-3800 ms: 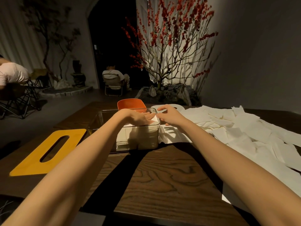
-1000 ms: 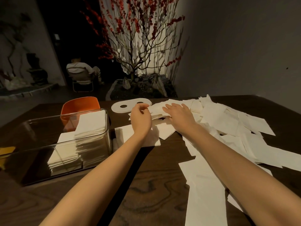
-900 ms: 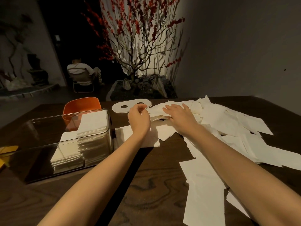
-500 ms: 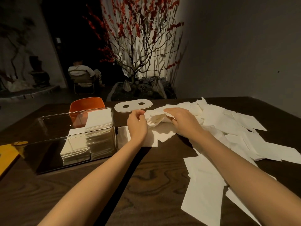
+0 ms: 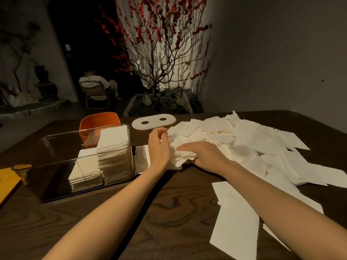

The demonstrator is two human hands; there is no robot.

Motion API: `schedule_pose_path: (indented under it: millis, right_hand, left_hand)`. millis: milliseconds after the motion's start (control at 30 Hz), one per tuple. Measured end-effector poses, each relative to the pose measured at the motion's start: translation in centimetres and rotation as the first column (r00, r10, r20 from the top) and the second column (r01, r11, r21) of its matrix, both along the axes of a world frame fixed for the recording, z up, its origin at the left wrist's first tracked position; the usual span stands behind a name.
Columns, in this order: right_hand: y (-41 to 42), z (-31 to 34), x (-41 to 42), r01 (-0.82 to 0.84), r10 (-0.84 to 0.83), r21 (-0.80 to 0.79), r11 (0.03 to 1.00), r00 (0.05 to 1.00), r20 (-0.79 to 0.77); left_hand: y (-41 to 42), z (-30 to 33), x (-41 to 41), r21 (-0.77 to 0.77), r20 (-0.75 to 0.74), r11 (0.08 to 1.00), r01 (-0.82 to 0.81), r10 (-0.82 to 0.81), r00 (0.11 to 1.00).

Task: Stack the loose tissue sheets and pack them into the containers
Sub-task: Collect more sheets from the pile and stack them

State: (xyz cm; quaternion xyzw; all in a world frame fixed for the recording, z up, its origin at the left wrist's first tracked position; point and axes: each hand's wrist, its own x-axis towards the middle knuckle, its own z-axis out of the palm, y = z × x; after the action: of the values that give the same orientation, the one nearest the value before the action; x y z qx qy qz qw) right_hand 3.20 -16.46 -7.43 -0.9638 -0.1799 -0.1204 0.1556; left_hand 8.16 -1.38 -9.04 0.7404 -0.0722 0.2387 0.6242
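Note:
Loose white tissue sheets (image 5: 249,139) lie scattered over the right half of the dark wooden table. My left hand (image 5: 159,147) and my right hand (image 5: 204,154) bunch a crumpled wad of tissues (image 5: 179,147) between them at the pile's left edge. The left fingers curl round the wad's side, and the right hand lies on top with fingers extended. A clear plastic container (image 5: 56,156) stands to the left and holds two stacks of folded tissues (image 5: 112,145) in its right end.
An orange container (image 5: 99,120) stands behind the clear one. A white oval lid with two holes (image 5: 153,121) lies at the back. A yellow lid (image 5: 8,180) shows at the left edge. One long sheet (image 5: 234,222) lies near the front right.
My hands left the clear container and moved right to the loose pile. Over the last second they have drawn a bunch of sheets together and toward me.

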Motion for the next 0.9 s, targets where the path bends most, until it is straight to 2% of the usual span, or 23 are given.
schedule_pose_path:
  millis: [100,267,367,467,533,567,600,667,733,833,900]
  right_hand:
    - [-0.3,-0.1,0.3,-0.018,0.017,-0.021,1.000,0.999,-0.038]
    - [-1.4,0.0,1.2,-0.045,0.050,0.082,0.996,0.997,-0.059]
    - [-1.4,1.1,1.0,-0.040,0.036,0.272,0.961,0.999,0.019]
    - [-0.5,3.2,0.5,-0.035,0.013,0.473,0.880,0.999,0.050]
    - [0.1,4.6,-0.7,0.028,-0.003,0.638,0.770,0.999,-0.040]
    - [0.2,5.2,-1.6,0.075,0.016,0.704,0.706,0.993,-0.121]
    - [0.1,5.3,-2.0,0.127,0.050,0.750,0.650,0.977,-0.208]
    - [-0.5,4.8,-2.5,0.223,0.125,0.791,0.570,0.928,-0.351]
    - [-0.8,4.3,-2.5,0.265,0.193,0.809,0.525,0.888,-0.417]
    - [-1.0,3.7,-2.3,0.250,0.326,0.884,0.396,0.861,-0.390]
    - [-1.1,3.4,-2.4,0.235,0.379,0.891,0.388,0.841,-0.386]
  left_hand:
    - [0.1,-0.2,0.4,0.035,0.038,0.998,0.051,-0.052,0.998]
    - [0.5,0.1,1.0,0.018,0.065,0.992,0.123,-0.124,0.990]
    - [0.8,0.5,0.7,0.031,0.080,0.982,0.184,-0.186,0.979]
    - [1.1,0.7,0.4,-0.011,0.112,0.972,0.233,-0.230,0.967]
    - [1.3,0.6,0.4,-0.081,0.056,0.963,0.258,-0.254,0.966]
    - [1.3,0.8,0.2,-0.173,0.006,0.942,0.287,-0.290,0.957]
    - [1.3,1.0,-0.1,-0.316,-0.051,0.893,0.320,-0.353,0.934]
    - [1.5,1.6,-0.9,-0.571,-0.141,0.737,0.361,-0.522,0.841]
    - [2.0,2.1,-1.8,-0.732,-0.181,0.576,0.365,-0.681,0.710]
    - [2.5,2.7,-3.1,-0.858,-0.134,0.344,0.381,-0.866,0.481]
    - [2.6,2.7,-3.5,-0.881,-0.097,0.255,0.399,-0.922,0.376]
